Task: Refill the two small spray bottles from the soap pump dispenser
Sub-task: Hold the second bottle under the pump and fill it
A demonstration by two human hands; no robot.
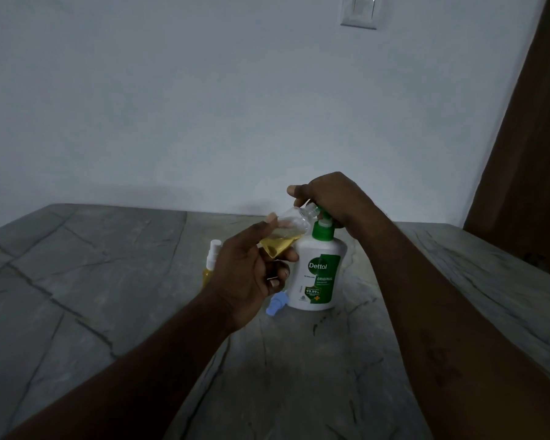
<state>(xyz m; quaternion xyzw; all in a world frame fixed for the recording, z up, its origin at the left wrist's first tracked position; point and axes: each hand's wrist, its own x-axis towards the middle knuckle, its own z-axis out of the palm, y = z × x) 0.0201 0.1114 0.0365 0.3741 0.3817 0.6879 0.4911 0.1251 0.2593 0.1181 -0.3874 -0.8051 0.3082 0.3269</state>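
A white soap dispenser [319, 274] with a green pump head stands on the grey marble table [108, 281]. My right hand [327, 198] covers the pump head, fingers curled over it. My left hand [251, 274] grips a small clear spray bottle [286, 231], uncapped and tilted, its open neck up against the pump nozzle. Yellow liquid fills its lower part. A second small spray bottle [211, 262], with a white sprayer top and yellow liquid, stands upright behind my left wrist, partly hidden. A pale blue sprayer cap [277, 303] lies on the table beside the dispenser's base.
A white wall runs behind the table, with a light switch plate [359, 11] at the top. A brown door or panel [527, 154] stands at the right edge.
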